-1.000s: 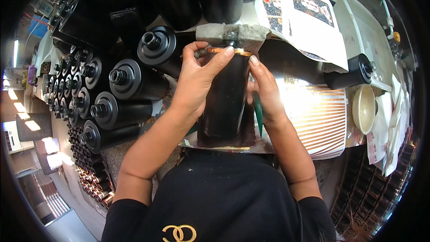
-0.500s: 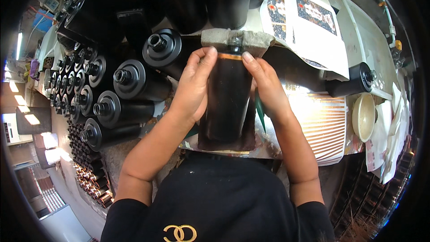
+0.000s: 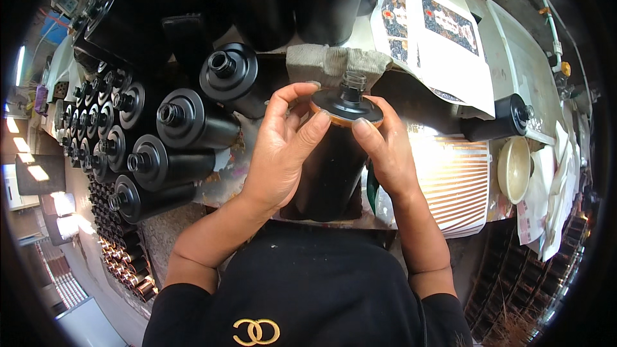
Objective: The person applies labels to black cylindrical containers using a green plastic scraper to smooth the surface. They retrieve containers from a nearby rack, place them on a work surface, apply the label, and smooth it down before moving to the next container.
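In front of me a large black bottle (image 3: 331, 170) with a bare threaded neck stands on a dark pad, its top tipped toward me. A thin copper-coloured band (image 3: 339, 120) runs round the edge of its shoulder. My left hand (image 3: 281, 144) grips the left side of the shoulder, thumb pressed on the band at the front. Opposite it, my right hand (image 3: 390, 148) holds the right side, its thumb also on the band. Some fingers of both hands are hidden behind the bottle. Beyond the neck sits a greyish cloth-covered block (image 3: 321, 61).
Several black bottles (image 3: 193, 119) lie stacked at the left, necks toward me. To the right are a sheet of copper-coloured strips (image 3: 453, 183), a cream bowl (image 3: 514, 170) and a lying black bottle (image 3: 498, 121). Printed white sheets (image 3: 450, 45) lie at the far right.
The bottle's top has tilted toward me, so its shoulder and neck now show from above. Both thumbs have moved down onto the front of the band.
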`<action>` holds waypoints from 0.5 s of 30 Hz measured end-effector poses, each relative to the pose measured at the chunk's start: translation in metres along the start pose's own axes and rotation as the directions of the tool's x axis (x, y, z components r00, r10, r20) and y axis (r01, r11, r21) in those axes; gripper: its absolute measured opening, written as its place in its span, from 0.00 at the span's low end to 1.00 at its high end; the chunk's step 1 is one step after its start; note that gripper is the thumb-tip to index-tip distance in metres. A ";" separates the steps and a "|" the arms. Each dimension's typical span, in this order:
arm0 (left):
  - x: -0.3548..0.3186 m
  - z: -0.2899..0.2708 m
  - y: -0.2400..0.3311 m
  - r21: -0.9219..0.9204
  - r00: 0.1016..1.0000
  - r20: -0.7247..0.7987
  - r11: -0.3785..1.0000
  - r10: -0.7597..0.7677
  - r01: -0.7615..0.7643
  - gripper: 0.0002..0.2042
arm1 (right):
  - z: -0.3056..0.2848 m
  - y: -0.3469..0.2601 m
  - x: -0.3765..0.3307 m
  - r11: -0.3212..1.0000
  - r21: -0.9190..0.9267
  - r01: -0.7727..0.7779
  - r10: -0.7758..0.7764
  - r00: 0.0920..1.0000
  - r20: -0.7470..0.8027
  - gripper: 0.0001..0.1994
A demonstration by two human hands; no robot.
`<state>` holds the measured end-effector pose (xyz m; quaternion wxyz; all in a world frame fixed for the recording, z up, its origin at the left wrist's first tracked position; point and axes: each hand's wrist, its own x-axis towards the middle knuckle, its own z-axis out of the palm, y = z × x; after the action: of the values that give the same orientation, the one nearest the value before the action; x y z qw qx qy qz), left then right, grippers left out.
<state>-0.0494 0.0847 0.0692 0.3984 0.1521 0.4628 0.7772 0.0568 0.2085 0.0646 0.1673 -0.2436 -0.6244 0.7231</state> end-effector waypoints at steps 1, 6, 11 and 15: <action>-0.001 0.000 0.000 0.000 1.000 0.003 1.000 -0.003 0.003 0.22 | 0.001 0.000 -0.001 1.000 0.009 0.011 -0.011 1.000 0.000 0.26; -0.003 0.002 0.003 -0.007 1.000 0.007 1.000 -0.003 0.003 0.23 | 0.004 0.001 -0.004 0.998 -0.012 0.069 -0.069 0.998 -0.003 0.25; -0.002 -0.003 0.000 0.040 1.000 0.011 0.999 0.023 -0.023 0.24 | 0.009 0.006 -0.005 0.997 0.017 0.075 -0.075 0.996 -0.048 0.25; 0.001 -0.003 -0.001 0.050 0.998 0.021 0.997 0.051 -0.052 0.25 | 0.014 0.012 -0.001 0.987 -0.066 0.149 -0.154 0.984 -0.085 0.25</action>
<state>-0.0516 0.0844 0.0670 0.3789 0.1816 0.4741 0.7737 0.0502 0.1949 0.0546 0.2424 -0.2324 -0.6543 0.6776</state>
